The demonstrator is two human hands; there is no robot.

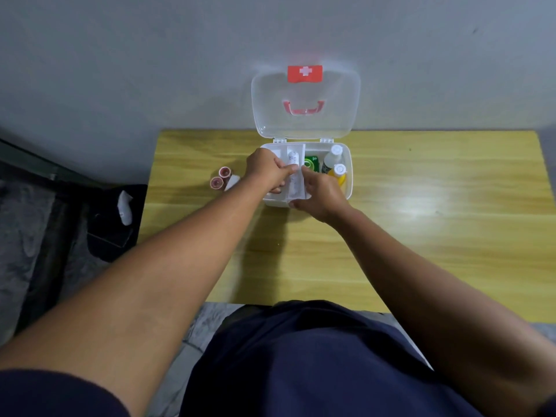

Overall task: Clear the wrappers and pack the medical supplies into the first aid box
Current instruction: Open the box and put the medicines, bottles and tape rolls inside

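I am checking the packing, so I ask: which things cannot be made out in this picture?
Head view: print on the white packet is too small and blurred.
Head view: the first aid box floor is covered by the left hand and right hand.
Head view: the green item is partly hidden by the white packet.

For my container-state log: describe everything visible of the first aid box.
The first aid box is translucent white plastic, on the yellow table. Its hinged lid, with red cross latch and handle, stands open. Inside: two capped bottles, a green pack, and a clear packet held by the left hand and right hand.
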